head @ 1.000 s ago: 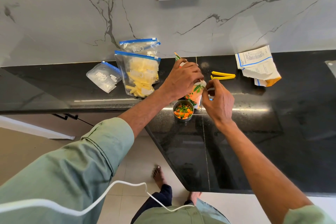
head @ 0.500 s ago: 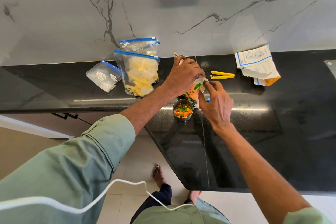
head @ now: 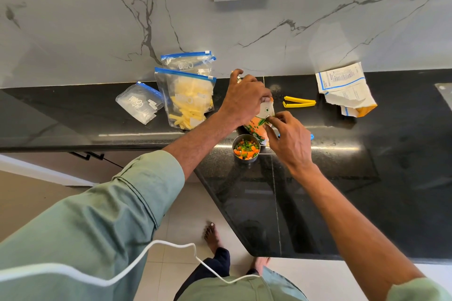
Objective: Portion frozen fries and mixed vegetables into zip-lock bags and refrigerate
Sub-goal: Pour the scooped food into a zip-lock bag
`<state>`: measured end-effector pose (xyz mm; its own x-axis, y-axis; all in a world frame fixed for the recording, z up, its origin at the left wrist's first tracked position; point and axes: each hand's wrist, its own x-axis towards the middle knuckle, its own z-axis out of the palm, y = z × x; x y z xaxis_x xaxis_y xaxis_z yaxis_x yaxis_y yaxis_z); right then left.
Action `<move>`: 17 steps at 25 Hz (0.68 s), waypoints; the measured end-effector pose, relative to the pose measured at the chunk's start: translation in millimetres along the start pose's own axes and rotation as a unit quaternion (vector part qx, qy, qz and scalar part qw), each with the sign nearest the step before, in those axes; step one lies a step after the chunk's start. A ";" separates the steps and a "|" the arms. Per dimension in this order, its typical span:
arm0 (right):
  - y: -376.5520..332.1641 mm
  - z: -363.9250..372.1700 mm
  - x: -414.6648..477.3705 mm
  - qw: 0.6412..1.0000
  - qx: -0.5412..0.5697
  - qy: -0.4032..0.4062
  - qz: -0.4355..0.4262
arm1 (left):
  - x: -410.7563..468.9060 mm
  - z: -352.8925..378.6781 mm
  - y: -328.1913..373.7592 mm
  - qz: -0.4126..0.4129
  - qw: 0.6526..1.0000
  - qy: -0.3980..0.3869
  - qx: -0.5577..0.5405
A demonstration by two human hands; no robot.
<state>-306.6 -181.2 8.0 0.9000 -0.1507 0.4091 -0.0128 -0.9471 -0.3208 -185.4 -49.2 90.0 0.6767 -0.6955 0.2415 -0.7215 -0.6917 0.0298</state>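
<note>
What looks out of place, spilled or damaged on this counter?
Nothing looks spilled: the vegetables are inside the steel cup. One thing stands out: the white and orange packet at the right of the black counter lies crumpled, with a ragged torn edge.

Left hand (head: 244, 99) grips the top of the veg packet (head: 256, 124), while the right hand (head: 288, 139) pinches its edge. A steel cup (head: 246, 160) of mixed veg stands just in front on the black surface (head: 342, 166). A fries bag (head: 188, 102) stands to the left and a yellow clip (head: 299, 102) lies to the right.
</note>
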 end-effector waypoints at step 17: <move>13.2 -7.3 6.1 0.999 0.025 0.040 -0.024 | -30.6 17.5 6.9 0.064 0.987 0.119 -0.087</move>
<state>-304.5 -196.7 12.5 0.8613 -0.1288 0.4914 0.0533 -0.9391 -0.3395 -208.5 -36.0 65.8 0.5393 -0.6957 0.4745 -0.8275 -0.5422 0.1456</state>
